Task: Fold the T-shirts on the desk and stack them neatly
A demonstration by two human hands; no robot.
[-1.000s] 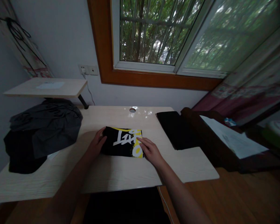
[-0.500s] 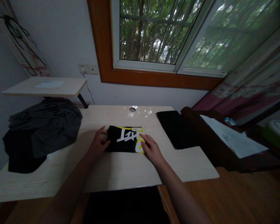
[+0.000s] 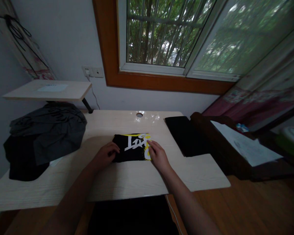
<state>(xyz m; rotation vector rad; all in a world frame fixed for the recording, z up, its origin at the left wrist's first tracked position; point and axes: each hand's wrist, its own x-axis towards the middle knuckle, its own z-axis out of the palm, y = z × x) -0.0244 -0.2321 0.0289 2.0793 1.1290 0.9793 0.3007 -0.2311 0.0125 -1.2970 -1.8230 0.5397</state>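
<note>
A folded black T-shirt [image 3: 134, 150] with white lettering and yellow print lies flat on the light wooden desk [image 3: 137, 181]. At its left edge is my left hand [image 3: 106, 155], fingers curled and closed on the cloth near the front corner. My right hand [image 3: 158, 155] grips the opposite edge, with thumb and fingers drawn together over the printed side. The fingers cover small parts of both edges.
A dark grey and black clothing heap [image 3: 49, 130] sits on the left, partly beneath a raised shelf [image 3: 73, 93]. Right of the T-shirt lies a flat black folded item [image 3: 186, 135]. Beyond the desk stands a dark brown piece of furniture [image 3: 220, 143] bearing a white sheet [image 3: 242, 143].
My left hand has come down toward me and its fingers have closed on the left edge. The T-shirt has turned slightly. My right hand's fingers have drawn closer together.
</note>
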